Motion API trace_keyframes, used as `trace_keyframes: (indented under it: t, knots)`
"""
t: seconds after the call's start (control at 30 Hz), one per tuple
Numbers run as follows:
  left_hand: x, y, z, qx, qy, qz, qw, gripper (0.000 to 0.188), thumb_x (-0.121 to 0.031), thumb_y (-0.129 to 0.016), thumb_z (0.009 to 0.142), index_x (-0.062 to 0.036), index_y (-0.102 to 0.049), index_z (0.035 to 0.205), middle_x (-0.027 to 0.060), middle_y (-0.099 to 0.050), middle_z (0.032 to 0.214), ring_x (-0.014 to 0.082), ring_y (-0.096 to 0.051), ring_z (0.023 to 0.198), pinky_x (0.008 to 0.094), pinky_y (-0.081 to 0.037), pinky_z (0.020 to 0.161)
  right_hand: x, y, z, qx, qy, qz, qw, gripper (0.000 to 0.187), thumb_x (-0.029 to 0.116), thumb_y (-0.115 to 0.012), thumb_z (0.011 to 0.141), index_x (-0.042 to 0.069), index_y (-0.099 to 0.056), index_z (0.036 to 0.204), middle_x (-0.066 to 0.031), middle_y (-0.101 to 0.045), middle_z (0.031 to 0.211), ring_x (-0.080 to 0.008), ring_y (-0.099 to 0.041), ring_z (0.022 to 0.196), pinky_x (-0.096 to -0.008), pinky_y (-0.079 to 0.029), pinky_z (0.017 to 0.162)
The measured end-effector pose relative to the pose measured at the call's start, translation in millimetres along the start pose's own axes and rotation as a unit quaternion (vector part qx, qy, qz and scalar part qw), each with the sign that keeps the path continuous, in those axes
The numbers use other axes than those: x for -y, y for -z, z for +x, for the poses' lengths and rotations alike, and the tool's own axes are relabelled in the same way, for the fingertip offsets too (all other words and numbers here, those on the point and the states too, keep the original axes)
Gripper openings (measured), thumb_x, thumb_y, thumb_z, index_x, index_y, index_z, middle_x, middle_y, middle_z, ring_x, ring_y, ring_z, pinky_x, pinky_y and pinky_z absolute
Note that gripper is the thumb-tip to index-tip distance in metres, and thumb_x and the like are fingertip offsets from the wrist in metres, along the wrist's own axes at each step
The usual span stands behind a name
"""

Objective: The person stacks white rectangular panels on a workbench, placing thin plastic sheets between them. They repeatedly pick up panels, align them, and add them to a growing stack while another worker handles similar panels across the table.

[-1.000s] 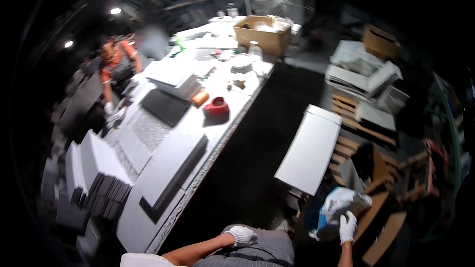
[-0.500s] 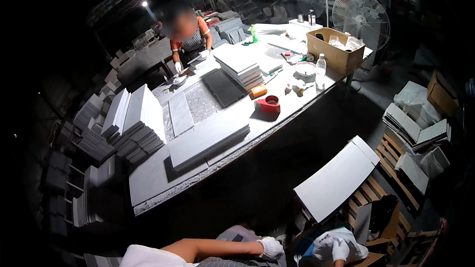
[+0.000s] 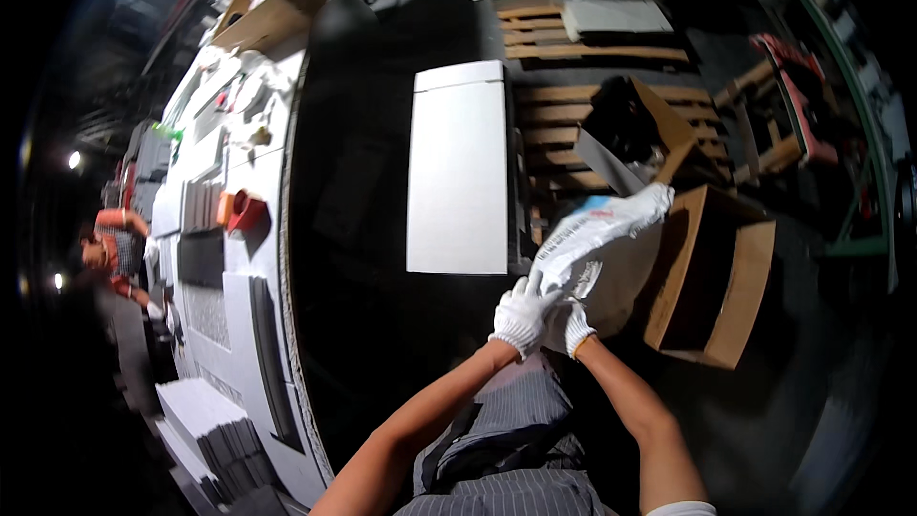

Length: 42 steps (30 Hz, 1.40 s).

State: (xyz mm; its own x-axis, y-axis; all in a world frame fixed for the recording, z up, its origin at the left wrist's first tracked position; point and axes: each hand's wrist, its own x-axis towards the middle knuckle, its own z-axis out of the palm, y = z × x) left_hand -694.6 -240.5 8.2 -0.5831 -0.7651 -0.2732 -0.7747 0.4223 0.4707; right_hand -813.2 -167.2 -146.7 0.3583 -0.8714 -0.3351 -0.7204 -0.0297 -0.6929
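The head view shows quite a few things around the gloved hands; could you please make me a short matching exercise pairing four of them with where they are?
Things:
1. white bag
2. open cardboard box
3. white panel
4. red bowl

Places:
A. on the long white table at the left
B. held in both gloved hands, left hand and right hand
C. flat on the dark floor, beside the wooden pallets
D. just right of the bag, opening facing it

Pairs: 1-B, 2-D, 3-C, 4-A
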Motion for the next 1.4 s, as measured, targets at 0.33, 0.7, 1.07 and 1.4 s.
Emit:
trace_keyframes:
  t: [0.33, 0.7, 1.07, 1.4]
  knots:
    - [29.2, -26.8, 75.4, 0.109, 0.131, 0.087, 0.982, 0.05, -0.019, -0.05, 0.091, -0.0214, -0.042, 0.14, 0.0173, -0.059, 0.107, 0.0362, -0.066, 0.086, 0.0493, -0.054, 0.066, -1.9, 104.4, -9.1, 0.004, -0.061, -0.006, 0.998, 0.035, 0.027, -0.045, 0.092, 0.002, -0.068, 0.099, -0.0256, -0.067, 0.103, -0.0378, -0.064, 0.1, -0.0465, -0.049, 0.09]
    - [43.3, -38.0, 77.7, 0.149, 0.156, 0.003, 0.976, 0.049, -0.028, -0.05, 0.094, -0.0167, -0.038, 0.14, 0.0218, -0.063, 0.103, 0.0419, -0.066, 0.088, 0.0531, -0.053, 0.071, -60.8, 104.0, 65.3, 0.208, -0.141, -0.146, 0.957, 0.026, 0.02, -0.056, 0.088, 0.003, -0.074, 0.096, -0.0214, -0.071, 0.101, -0.0363, -0.069, 0.087, -0.0432, -0.054, 0.078]
    - [89.5, -37.4, 31.0, 0.144, 0.18, -0.074, 0.97, 0.042, -0.022, -0.054, 0.088, -0.0163, -0.048, 0.13, 0.0186, -0.065, 0.101, 0.0404, -0.065, 0.087, 0.0512, -0.053, 0.074, -126.0, 8.5, 137.9, 0.164, -0.318, -0.216, 0.908, 0.033, 0.029, -0.053, 0.096, 0.004, -0.068, 0.114, -0.011, -0.07, 0.108, -0.0252, -0.067, 0.088, -0.0354, -0.053, 0.079]
    - [105.3, -43.5, -80.9, 0.235, 0.192, -0.146, 0.941, 0.047, -0.029, -0.057, 0.091, -0.0157, -0.049, 0.135, 0.0188, -0.062, 0.121, 0.04, -0.063, 0.102, 0.0486, -0.052, 0.082, -184.9, 2.4, 51.3, -0.141, -0.435, 0.03, 0.889, 0.034, 0.029, -0.053, 0.098, 0.003, -0.064, 0.117, -0.0089, -0.068, 0.108, -0.0196, -0.064, 0.088, -0.0313, -0.052, 0.079]
